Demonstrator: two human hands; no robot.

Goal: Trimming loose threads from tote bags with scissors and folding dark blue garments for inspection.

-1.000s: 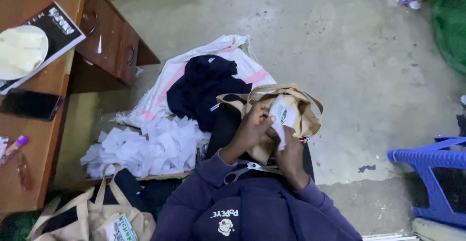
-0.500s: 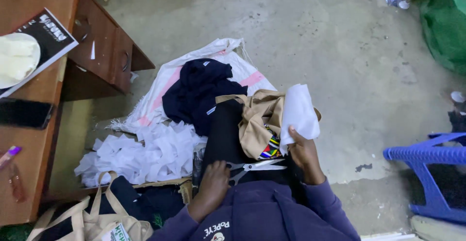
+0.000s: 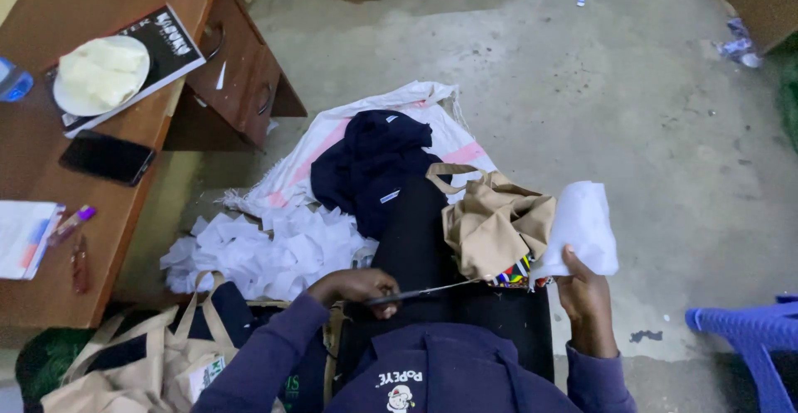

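Note:
My right hand (image 3: 584, 295) holds up a white sheet of paper (image 3: 583, 227) at the right, just beside a crumpled tan tote bag (image 3: 492, 223) that lies on my black-trousered lap. My left hand (image 3: 359, 286) is closed on the handles of a pair of scissors (image 3: 420, 293), whose thin blades point right toward a colourful patch under the bag. Both arms wear dark purple sleeves.
A heap of white paper scraps (image 3: 264, 247) and dark cloth (image 3: 371, 164) lie on a white sack on the concrete floor. A wooden desk (image 3: 50, 164) at the left carries a phone, a plate and a book. More tan bags (image 3: 141, 363) sit lower left; a blue plastic stool (image 3: 752, 338) stands right.
My left hand left the bag, dropped to my lap and took hold of the scissors. My right hand pulled the white paper off the bag and out to the right.

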